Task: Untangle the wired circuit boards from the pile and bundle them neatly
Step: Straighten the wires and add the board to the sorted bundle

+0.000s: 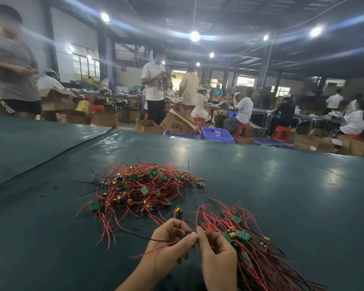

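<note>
**Both hands on one board, bottom centre**

Our left hand (168, 243) and right hand (218, 256) meet at the bottom centre of the frame. Their curled fingers pinch one small wired circuit board (191, 234), and its red and black wires trail left. The tangled pile (139, 190) lies mid-frame on the green table (292, 185). A bundle (248, 246) lies lower right, just beside our right hand.

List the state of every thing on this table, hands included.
left hand: pinches the held board.
right hand: pinches the held board too.
held board: between both hands, wires trailing left.
tangled pile: loose heap on the table, untouched.
sorted bundle: wires roughly aligned, beside the right hand.
</note>
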`<state>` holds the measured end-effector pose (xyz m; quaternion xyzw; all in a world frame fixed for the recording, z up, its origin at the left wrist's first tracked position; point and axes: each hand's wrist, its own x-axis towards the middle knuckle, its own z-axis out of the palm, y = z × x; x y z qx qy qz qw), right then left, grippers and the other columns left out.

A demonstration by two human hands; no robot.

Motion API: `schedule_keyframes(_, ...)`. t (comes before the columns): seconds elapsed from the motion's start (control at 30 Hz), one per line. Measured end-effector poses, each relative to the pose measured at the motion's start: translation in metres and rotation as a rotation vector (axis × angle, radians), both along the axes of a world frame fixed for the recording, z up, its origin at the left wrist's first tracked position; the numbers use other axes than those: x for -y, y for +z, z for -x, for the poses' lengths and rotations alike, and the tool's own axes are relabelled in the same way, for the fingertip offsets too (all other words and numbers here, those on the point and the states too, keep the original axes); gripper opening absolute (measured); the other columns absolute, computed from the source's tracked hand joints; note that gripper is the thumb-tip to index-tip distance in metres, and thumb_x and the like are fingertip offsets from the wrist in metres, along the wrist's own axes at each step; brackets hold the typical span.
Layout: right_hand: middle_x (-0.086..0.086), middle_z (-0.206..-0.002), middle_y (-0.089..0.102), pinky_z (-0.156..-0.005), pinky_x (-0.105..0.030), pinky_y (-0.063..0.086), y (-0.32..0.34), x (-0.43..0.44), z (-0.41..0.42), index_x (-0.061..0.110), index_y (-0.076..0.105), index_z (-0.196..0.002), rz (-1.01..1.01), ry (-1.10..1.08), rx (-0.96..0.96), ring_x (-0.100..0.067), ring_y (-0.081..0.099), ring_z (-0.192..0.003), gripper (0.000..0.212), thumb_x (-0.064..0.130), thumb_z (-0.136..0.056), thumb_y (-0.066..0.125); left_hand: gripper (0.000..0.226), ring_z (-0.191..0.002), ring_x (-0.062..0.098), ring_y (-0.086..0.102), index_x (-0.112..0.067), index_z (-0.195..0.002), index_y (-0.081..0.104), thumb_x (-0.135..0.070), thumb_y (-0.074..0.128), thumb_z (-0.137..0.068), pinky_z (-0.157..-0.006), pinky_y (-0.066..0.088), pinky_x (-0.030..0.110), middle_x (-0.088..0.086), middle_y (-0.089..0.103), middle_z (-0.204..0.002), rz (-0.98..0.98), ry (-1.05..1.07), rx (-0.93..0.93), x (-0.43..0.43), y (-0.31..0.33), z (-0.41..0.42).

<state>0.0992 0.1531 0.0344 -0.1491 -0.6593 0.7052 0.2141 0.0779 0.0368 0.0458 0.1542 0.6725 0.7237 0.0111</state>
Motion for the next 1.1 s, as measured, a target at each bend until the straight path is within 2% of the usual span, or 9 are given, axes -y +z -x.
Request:
schedule_keyframes(0.1,-0.011,-0.062,0.062,-0.051,-0.026,0.043,0.0006,-0.0014,0.0007,0.005,0.066,-0.071,0.083,0.026,0.057,-0.021,0.052,-0.058,0.016,0.012,-0.084,0.072,0.026,-0.05,0.014,0.055,0.0,-0.087,0.057,-0.014,0.076,-0.079,-0.048,0.044,0.024,-0.001,0.061,-0.059,0.033,0.01,-0.035,-0.0005,-0.0025,0.0)
schedule_keyframes(0.33,-0.016,-0.074,0.051,-0.051,-0.028,0.043,0.0012,-0.004,0.0023,0.005,0.056,-0.086,0.182,0.03,0.108,-0.024,0.048,-0.06,0.012,0.013,-0.091,0.063,0.023,-0.051,0.013,0.055,0.0,-0.087,0.057,-0.011,0.076,-0.079,-0.051,0.046,0.024,-0.003,0.059,-0.059,0.045,0.023,-0.05,-0.0039,-0.0029,-0.0005)
schedule_keyframes(0.53,-0.022,-0.082,0.069,-0.072,-0.046,0.051,-0.0016,-0.0047,0.0032,0.013,0.045,-0.088,0.21,-0.022,-0.017,-0.033,0.061,-0.071,0.019,0.004,-0.092,0.061,0.035,-0.053,0.019,0.057,-0.002,-0.089,0.057,-0.026,0.072,-0.069,-0.054,0.045,0.029,0.002,0.061,-0.065,0.013,0.047,-0.012,-0.0015,-0.0024,0.0012)
schedule_keyframes(0.6,-0.014,-0.077,0.073,-0.068,-0.039,0.049,0.0,-0.0051,0.0014,0.013,0.045,-0.089,0.201,0.0,-0.065,-0.027,0.061,-0.066,0.018,0.002,-0.092,0.059,0.035,-0.052,0.019,0.057,-0.002,-0.089,0.057,-0.027,0.072,-0.069,-0.049,0.044,0.027,-0.002,0.06,-0.061,0.008,0.049,-0.009,-0.0006,-0.0034,0.0028)
schedule_keyframes(0.7,-0.006,-0.068,0.072,-0.064,-0.027,0.048,0.0022,-0.0042,-0.0015,0.009,0.06,-0.087,0.117,0.05,-0.078,-0.017,0.063,-0.064,0.007,0.003,-0.09,0.063,0.035,-0.05,0.016,0.055,-0.001,-0.089,0.057,-0.026,0.071,-0.07,-0.046,0.044,0.025,-0.004,0.06,-0.058,0.007,0.022,-0.017,0.0007,-0.0045,0.0041)
schedule_keyframes(0.77,-0.002,-0.057,0.065,-0.049,-0.02,0.045,0.0033,-0.0016,-0.0033,0.009,0.066,-0.082,0.076,0.097,-0.037,-0.009,0.056,-0.049,0.007,0.008,-0.089,0.065,0.034,-0.05,0.014,0.055,0.0,-0.09,0.057,-0.025,0.071,-0.072,-0.046,0.044,0.025,-0.004,0.06,-0.058,0.007,-0.014,-0.023,0.0005,-0.0047,0.0033)
schedule_keyframes(0.93,0.001,-0.046,0.058,-0.041,-0.017,0.041,0.0058,0.0011,-0.0036,0.005,0.066,-0.084,0.092,0.139,0.064,-0.007,0.049,-0.039,0.011,0.013,-0.09,0.063,0.03,-0.051,0.01,0.055,0.0,-0.088,0.057,-0.022,0.07,-0.072,-0.05,0.043,0.02,-0.003,0.06,-0.059,-0.02,-0.036,-0.04,-0.0004,-0.0043,0.0024)
schedule_keyframes(1.0,0.0,-0.051,0.063,-0.045,-0.018,0.045,0.0054,-0.0001,-0.0027,0.006,0.068,-0.081,0.098,0.135,0.062,-0.007,0.054,-0.043,0.011,0.012,-0.09,0.064,0.029,-0.052,0.01,0.055,-0.001,-0.087,0.057,-0.022,0.07,-0.072,-0.051,0.044,0.02,-0.002,0.06,-0.06,-0.019,-0.049,-0.042,-0.0005,-0.0038,0.0022)
schedule_keyframes(1.1,-0.008,-0.069,0.073,-0.069,-0.034,0.056,0.0058,-0.0005,-0.0018,0.008,0.072,-0.077,0.14,0.134,0.054,-0.023,0.069,-0.072,0.013,0.009,-0.088,0.066,0.027,-0.051,0.012,0.056,-0.004,-0.087,0.056,-0.023,0.07,-0.073,-0.051,0.044,0.022,-0.002,0.06,-0.06,-0.005,-0.091,-0.033,0.0001,-0.0039,0.0022)
